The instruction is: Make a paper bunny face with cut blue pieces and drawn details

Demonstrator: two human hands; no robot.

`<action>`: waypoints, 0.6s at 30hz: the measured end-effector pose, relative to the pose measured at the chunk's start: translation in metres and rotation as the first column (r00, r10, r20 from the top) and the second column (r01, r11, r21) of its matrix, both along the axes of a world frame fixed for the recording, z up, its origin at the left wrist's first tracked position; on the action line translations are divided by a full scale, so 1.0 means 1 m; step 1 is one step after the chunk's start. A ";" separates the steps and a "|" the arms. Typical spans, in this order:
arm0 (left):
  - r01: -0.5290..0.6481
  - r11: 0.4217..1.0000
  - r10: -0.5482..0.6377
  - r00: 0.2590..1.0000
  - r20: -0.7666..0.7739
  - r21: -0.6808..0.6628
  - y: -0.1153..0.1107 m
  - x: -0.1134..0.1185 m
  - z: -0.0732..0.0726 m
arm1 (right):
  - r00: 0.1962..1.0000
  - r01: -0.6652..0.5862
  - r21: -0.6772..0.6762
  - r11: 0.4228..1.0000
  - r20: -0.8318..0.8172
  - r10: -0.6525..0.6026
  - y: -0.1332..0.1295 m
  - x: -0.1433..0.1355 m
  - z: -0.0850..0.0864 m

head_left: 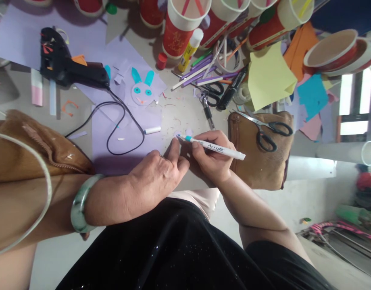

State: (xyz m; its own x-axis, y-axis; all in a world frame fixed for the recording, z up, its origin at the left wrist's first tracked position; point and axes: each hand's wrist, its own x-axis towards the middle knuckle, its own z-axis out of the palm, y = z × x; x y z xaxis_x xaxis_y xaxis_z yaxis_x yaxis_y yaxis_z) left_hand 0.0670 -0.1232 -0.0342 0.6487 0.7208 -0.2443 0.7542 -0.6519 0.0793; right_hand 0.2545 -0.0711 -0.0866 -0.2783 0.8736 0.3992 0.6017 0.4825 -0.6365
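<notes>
In my right hand (214, 151) is a white acrylic marker (217, 147) with a turquoise band, gripped between thumb and fingers. Its blue tip touches a small purple paper piece (176, 133) on the table. My left hand (158, 173) is mostly curled, with its index fingertip pressing that piece down; the finger partly covers it. A similar small purple paper disc (189, 132) lies just to the right. Beyond my left hand is a purple paper rabbit face (142, 94) with turquoise ears and eyes. A white marker cap (152, 130) rests on a purple sheet (103, 139).
A black glue gun (72, 68) lies left, its cord (125, 117) looping toward my left hand. Paper cups (179, 30), a glue stick (190, 49) and several straws (200, 70) crowd the back. Scissors (264, 129) rest on a brown cushion (258, 169) at right.
</notes>
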 end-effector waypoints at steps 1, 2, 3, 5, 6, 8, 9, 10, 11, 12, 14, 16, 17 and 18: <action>0.004 1.000 -0.004 1.000 -0.002 0.000 0.000 0.000 0.000 | 1.000 -0.010 0.000 1.000 -0.007 0.010 0.000 0.000 0.000; 0.004 1.000 -0.004 1.000 -0.003 -0.001 0.000 0.000 -0.001 | 1.000 -0.017 -0.002 1.000 -0.012 0.017 0.001 0.000 -0.001; 0.002 1.000 -0.002 1.000 -0.002 -0.001 -0.001 -0.001 -0.002 | 1.000 -0.024 -0.003 1.000 -0.016 0.024 0.001 0.000 -0.001; -0.004 1.000 0.004 1.000 0.008 0.006 -0.002 -0.001 -0.003 | 0.999 -0.034 -0.001 0.999 -0.021 0.034 0.001 0.000 -0.002; -0.009 1.000 0.009 1.000 0.011 0.010 -0.002 -0.002 -0.004 | 0.999 -0.037 0.000 0.999 -0.021 0.037 0.001 0.000 -0.002; -0.014 1.000 0.014 1.000 0.011 0.011 -0.003 -0.002 -0.005 | 0.999 -0.043 0.001 0.999 -0.019 0.043 0.001 0.000 -0.002; -0.013 1.000 0.012 1.000 0.013 0.012 -0.004 -0.002 -0.006 | 0.999 -0.045 0.001 0.999 -0.018 0.045 0.001 0.000 -0.003; -0.012 1.000 0.012 1.000 0.015 0.011 -0.004 -0.003 -0.006 | 0.999 -0.045 0.002 0.999 -0.019 0.045 0.001 0.000 -0.003; -0.010 1.000 0.010 1.000 0.020 0.014 -0.003 -0.003 -0.006 | 0.999 -0.044 0.001 0.999 -0.020 0.044 0.001 0.000 -0.003; -0.007 1.000 0.007 1.000 0.026 0.020 -0.003 -0.003 -0.006 | 0.999 -0.043 -0.002 0.999 -0.020 0.043 0.001 0.000 -0.004; 0.001 0.999 -0.002 1.000 0.027 0.034 -0.002 -0.002 -0.005 | 0.999 -0.035 -0.020 0.999 -0.013 0.035 0.001 0.000 -0.004; 0.012 0.999 -0.012 1.000 0.011 0.042 -0.001 -0.002 -0.003 | 1.000 -0.027 -0.051 0.998 0.001 0.027 0.001 0.000 -0.004; 0.015 0.999 -0.015 1.000 0.001 0.041 0.000 -0.001 -0.001 | 1.000 -0.024 -0.066 0.998 0.006 0.025 0.001 0.000 -0.003; 0.017 0.999 -0.016 1.000 -0.007 0.037 0.001 -0.001 0.000 | 1.000 -0.024 -0.077 0.997 0.010 0.025 0.001 0.000 -0.003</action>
State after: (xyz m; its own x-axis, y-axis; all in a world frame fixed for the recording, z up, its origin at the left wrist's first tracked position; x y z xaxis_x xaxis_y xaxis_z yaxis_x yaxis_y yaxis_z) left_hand 0.0663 -0.1227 -0.0344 0.6592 0.7185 -0.2219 0.7436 -0.6667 0.0502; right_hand 0.2541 -0.0706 -0.0895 -0.3035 0.8945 0.3283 0.5974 0.4471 -0.6657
